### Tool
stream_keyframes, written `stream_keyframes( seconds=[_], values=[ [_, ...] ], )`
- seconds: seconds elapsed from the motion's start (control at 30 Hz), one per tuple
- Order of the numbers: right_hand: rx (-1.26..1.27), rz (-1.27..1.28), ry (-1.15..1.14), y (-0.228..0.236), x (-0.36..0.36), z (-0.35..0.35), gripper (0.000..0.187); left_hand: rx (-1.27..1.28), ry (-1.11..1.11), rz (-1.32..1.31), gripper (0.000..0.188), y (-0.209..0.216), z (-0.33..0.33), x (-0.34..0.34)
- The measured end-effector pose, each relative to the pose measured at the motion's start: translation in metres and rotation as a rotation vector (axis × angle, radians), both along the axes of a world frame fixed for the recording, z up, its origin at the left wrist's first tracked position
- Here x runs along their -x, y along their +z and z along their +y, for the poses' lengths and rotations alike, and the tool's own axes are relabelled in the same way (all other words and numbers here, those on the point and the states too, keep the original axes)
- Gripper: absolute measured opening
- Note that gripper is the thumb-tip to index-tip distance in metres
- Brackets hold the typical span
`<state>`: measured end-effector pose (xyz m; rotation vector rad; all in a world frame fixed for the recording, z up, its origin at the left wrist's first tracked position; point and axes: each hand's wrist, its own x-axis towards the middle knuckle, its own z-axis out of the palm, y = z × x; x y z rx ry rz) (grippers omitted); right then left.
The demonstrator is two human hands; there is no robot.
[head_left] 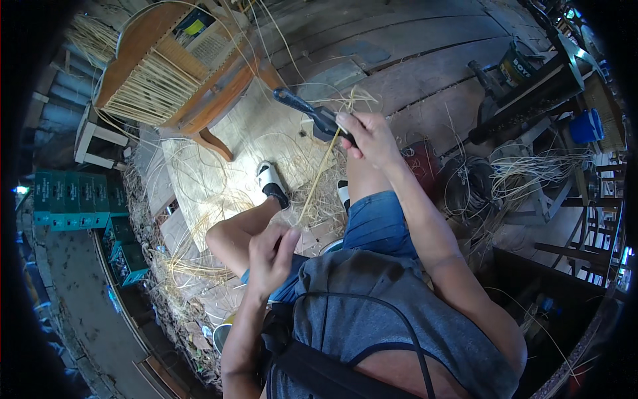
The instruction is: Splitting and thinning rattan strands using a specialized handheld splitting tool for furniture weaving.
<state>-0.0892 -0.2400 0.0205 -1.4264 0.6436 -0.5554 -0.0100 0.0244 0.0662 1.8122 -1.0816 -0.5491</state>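
My right hand [369, 137], raised in front of my knee, is closed around a black tool [311, 110] with a long rounded handle and a wider dark middle part. I cannot make out its exact kind. A pale cane strip [319, 176] runs taut from that tool down to my left hand [272, 256], whose thumb and fingers are pinched on its lower end. Curled strip ends [354, 98] show just beyond my right hand. To the left stands a wooden chair [219, 93], with pale strands stretched across part of its frame.
Cane shavings [199, 263] litter the floor around my feet. Green crates [73, 199] are stacked at the left. A bundle of cane [538, 169], a dark bucket [517, 65] and a blue container [586, 126] stand at the right. A pail [222, 338] sits by my left arm.
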Motion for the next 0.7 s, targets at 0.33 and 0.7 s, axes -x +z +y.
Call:
stream_keyframes(
  seconds=[0.33,0.7],
  values=[
    [0.495,0.054,-0.076,0.027,-0.013,-0.019,0.04,-0.546,-0.121,-0.044,0.023,0.005,0.076,-0.035],
    [0.62,0.164,0.047,0.021,0.007,0.062,0.034,0.071,-0.008,0.53,0.026,-0.029,-0.059,-0.022]
  ],
)
